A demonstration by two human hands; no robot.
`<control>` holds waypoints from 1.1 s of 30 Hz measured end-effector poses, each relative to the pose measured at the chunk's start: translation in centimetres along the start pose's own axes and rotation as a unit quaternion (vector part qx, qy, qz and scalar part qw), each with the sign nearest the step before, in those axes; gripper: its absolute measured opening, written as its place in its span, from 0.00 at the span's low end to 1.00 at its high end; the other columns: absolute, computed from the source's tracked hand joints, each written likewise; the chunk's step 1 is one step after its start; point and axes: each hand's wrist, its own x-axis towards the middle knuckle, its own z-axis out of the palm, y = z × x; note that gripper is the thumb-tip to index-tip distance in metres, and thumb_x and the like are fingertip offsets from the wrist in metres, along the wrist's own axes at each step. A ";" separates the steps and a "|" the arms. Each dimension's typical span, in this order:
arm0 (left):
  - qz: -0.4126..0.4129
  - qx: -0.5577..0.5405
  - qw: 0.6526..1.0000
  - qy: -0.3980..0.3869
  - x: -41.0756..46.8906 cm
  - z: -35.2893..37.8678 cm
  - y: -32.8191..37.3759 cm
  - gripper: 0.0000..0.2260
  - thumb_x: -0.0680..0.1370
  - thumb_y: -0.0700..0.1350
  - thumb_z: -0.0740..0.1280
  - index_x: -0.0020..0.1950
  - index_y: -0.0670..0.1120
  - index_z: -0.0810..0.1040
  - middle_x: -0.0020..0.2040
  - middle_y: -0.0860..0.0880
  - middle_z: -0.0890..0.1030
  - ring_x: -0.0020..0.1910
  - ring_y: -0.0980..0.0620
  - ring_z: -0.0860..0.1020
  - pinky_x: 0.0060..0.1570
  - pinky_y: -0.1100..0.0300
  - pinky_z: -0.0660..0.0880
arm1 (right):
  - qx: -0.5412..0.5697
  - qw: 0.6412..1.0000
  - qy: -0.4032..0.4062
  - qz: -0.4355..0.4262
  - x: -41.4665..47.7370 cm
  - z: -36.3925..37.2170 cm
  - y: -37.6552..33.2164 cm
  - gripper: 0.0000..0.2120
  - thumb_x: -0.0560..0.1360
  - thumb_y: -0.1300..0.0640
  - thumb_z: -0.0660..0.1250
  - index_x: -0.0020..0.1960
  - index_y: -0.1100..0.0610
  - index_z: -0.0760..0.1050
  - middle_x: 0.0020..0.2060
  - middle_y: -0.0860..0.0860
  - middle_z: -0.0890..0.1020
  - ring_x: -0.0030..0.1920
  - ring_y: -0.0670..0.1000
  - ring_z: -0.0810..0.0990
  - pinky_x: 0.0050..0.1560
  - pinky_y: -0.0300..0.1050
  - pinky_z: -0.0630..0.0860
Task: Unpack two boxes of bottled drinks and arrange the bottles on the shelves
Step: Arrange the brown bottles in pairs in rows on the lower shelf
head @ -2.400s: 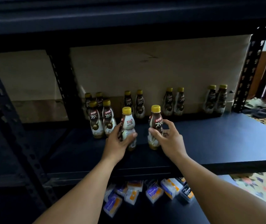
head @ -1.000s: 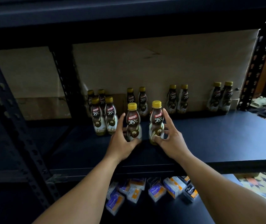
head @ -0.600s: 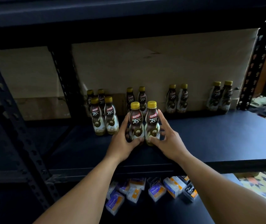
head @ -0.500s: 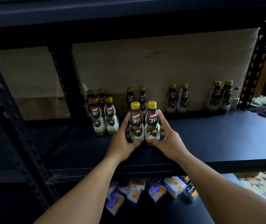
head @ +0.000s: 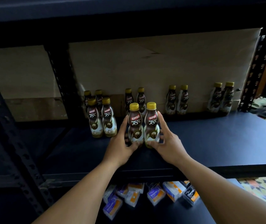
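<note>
Dark blue shelf board [head: 210, 139] in a black metal rack; a cardboard sheet [head: 161, 65] stands behind it as a back wall.

- Left bottle [head: 135, 125] and right bottle [head: 151, 125], yellow caps, labels "Kopiko 78°C" facing out, stand upright near the front middle of the board, touching side by side.
- Left hand [head: 119, 146] grips the left bottle: fingers up its outer side, thumb curled across the lower front.
- Right hand [head: 168, 143] grips the right bottle the same way, thumb at the base.
- Whether the bases sit on the board: cannot tell, as the thumbs cover them.
- Front pair [head: 102, 120] of the same bottles stands just left, with a rear-left pair [head: 93, 94] close behind it.
- Against the cardboard: a middle pair [head: 134, 97] behind the held bottles, a second pair [head: 177, 101] to its right, and a far pair [head: 221, 97] near the right upright post [head: 257, 70].
- Lower shelf holds scattered small packets [head: 155, 193], orange and purple.
</note>
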 end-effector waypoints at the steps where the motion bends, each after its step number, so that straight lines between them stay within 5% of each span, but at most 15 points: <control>1: 0.000 0.006 1.000 -0.004 0.3 0.0 0.0 0.46 0.75 0.50 0.76 0.78 0.73 0.47 0.69 0.64 0.74 0.65 0.61 0.76 0.64 0.49 0.77 | 0.002 1.000 -0.003 -0.001 0.2 0.0 0.2 0.52 0.75 0.54 0.75 0.76 0.23 0.39 0.57 0.40 0.80 0.56 0.46 0.80 0.61 0.49 0.77; 8: -0.005 0.049 0.998 -0.029 3.4 0.9 0.4 0.45 0.76 0.50 0.75 0.76 0.73 0.45 0.67 0.59 0.76 0.64 0.56 0.78 0.63 0.50 0.75 | 0.010 1.000 -0.012 0.007 2.8 -1.0 2.1 0.52 0.75 0.54 0.75 0.76 0.23 0.40 0.49 0.38 0.82 0.48 0.44 0.81 0.55 0.45 0.77; 16: -0.017 0.079 0.997 -0.006 6.1 3.3 0.3 0.44 0.76 0.54 0.74 0.76 0.74 0.43 0.68 0.55 0.78 0.66 0.45 0.76 0.63 0.44 0.75 | -0.012 1.000 -0.004 0.013 5.7 -1.8 4.4 0.53 0.76 0.53 0.75 0.73 0.20 0.36 0.53 0.44 0.84 0.55 0.49 0.83 0.62 0.56 0.79; 21: -0.004 0.072 0.997 -0.004 6.0 3.8 -0.2 0.43 0.78 0.54 0.71 0.77 0.72 0.41 0.68 0.56 0.78 0.65 0.47 0.77 0.60 0.53 0.74 | -0.001 1.000 0.014 0.003 5.7 -1.6 5.1 0.54 0.76 0.53 0.76 0.74 0.21 0.37 0.60 0.42 0.83 0.59 0.46 0.82 0.65 0.53 0.77; 33: -0.008 0.059 0.998 -0.004 6.0 3.7 0.1 0.44 0.78 0.53 0.72 0.74 0.77 0.40 0.70 0.57 0.76 0.69 0.46 0.75 0.66 0.41 0.73 | 0.000 1.000 0.015 0.007 5.9 -1.3 6.0 0.54 0.75 0.53 0.76 0.75 0.21 0.38 0.57 0.45 0.84 0.55 0.49 0.84 0.62 0.57 0.79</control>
